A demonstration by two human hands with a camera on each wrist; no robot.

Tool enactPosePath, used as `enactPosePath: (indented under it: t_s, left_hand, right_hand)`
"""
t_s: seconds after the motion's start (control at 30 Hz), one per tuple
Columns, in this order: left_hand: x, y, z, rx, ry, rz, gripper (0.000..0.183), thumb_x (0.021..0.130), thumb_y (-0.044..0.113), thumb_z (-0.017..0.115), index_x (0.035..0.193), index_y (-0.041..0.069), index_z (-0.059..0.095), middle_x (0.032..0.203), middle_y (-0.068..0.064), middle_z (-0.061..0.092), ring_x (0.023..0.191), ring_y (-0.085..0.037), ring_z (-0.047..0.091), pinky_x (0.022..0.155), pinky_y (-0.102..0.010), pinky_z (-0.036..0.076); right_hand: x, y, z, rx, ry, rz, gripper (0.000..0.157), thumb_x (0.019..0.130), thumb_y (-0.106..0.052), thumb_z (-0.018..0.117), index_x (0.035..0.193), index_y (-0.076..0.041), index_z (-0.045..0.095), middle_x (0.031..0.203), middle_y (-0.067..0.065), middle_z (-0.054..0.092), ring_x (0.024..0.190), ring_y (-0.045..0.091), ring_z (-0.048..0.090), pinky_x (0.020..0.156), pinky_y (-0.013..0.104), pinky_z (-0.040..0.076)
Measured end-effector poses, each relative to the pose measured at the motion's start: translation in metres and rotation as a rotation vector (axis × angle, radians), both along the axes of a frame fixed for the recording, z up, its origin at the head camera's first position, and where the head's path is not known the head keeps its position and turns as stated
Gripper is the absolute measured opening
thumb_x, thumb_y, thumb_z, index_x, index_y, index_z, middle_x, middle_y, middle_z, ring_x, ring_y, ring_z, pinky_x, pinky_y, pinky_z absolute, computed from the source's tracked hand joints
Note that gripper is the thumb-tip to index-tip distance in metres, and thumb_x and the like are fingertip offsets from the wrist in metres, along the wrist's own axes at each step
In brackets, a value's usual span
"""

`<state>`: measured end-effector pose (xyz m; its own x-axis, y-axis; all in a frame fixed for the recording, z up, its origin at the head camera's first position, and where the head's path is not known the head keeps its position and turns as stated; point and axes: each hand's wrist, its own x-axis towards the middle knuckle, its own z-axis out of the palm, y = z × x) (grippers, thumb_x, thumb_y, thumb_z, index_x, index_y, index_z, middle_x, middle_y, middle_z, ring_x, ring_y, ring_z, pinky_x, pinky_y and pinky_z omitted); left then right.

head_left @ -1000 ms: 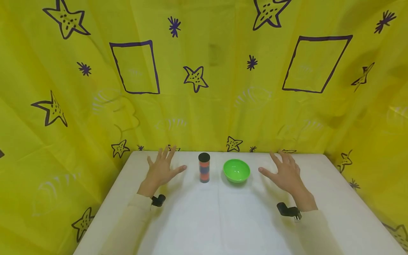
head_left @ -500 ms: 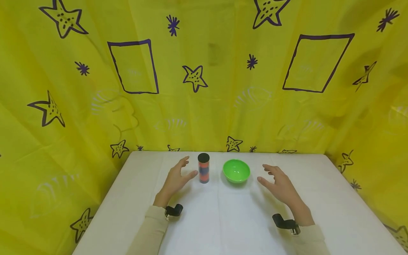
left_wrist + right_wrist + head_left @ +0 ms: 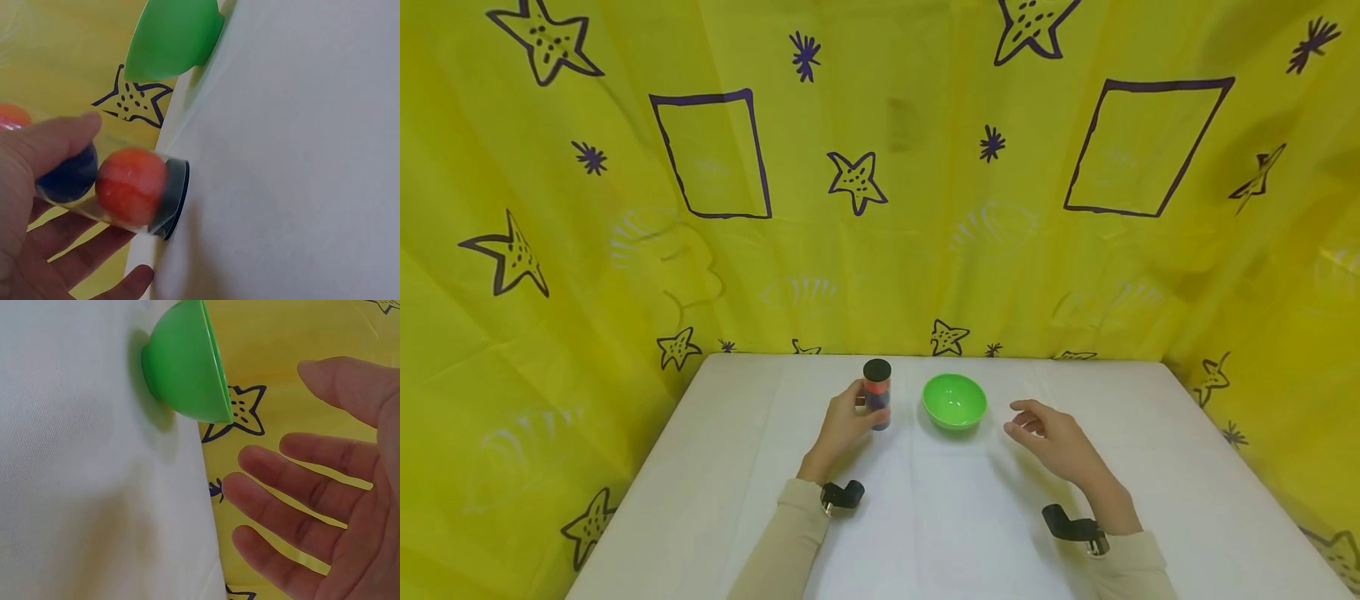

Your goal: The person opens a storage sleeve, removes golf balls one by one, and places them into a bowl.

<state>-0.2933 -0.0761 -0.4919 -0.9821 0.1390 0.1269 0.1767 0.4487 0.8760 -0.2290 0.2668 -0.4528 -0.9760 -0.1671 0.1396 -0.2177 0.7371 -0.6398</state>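
My left hand [image 3: 838, 427] grips a clear ball tube [image 3: 877, 387] with dark end caps, which stands upright on the white table. In the left wrist view, orange and dark blue balls show through the tube [image 3: 132, 187]; the thumb lies across its near side and the fingers are behind it. Just right of the tube sits a bright green bowl [image 3: 955, 403], upright with its inside bare. My right hand [image 3: 1062, 443] hovers beside the bowl, holding nothing. The right wrist view has its fingers loosely bent and apart from the bowl [image 3: 186, 365].
The white-covered table [image 3: 917, 517] ends at a yellow curtain [image 3: 917, 258] printed with stars and squares, which also rises along both sides. A black wrist camera [image 3: 846, 495] is strapped to the left wrist, another black camera [image 3: 1071, 525] to the right.
My left hand has moved right to the tube and taken hold of it. The right hand has drawn slightly nearer and its spread fingers have relaxed. Tube and bowl stay in place.
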Motion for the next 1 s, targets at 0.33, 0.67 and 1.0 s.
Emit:
enactPosePath:
  t_s: [0.33,0.67,1.0]
  left_hand:
    - [0.0,0.007,-0.005,-0.033,0.017,0.032,0.046,0.083,0.022,0.075,0.125,0.014,0.056,0.118,-0.008,0.067,0.108,-0.027,0.061,0.093,-0.045,0.049]
    - [0.006,0.008,-0.006,-0.101,0.132,-0.02,0.032,0.082,0.02,0.077,0.107,0.023,0.058,0.115,0.0,0.067,0.114,-0.02,0.06,0.099,-0.042,0.047]
    - [0.019,0.002,-0.002,-0.232,0.217,-0.117,0.045,0.082,0.018,0.076,0.123,0.021,0.058,0.115,0.003,0.06,0.11,-0.014,0.061,0.096,-0.032,0.051]
  right_hand:
    - [0.001,-0.002,0.002,0.028,-0.017,0.012,0.046,0.093,-0.046,0.058,0.126,-0.013,0.057,0.103,0.004,0.068,0.094,0.018,0.062,0.08,0.036,0.05]
    - [0.002,-0.008,0.004,0.001,-0.035,0.035,0.046,0.093,-0.043,0.059,0.126,-0.011,0.058,0.103,0.004,0.068,0.095,0.019,0.063,0.081,0.037,0.051]
    - [0.003,-0.021,0.004,-0.066,-0.062,0.074,0.047,0.093,-0.042,0.06,0.126,-0.009,0.057,0.104,0.004,0.068,0.095,0.019,0.063,0.082,0.036,0.051]
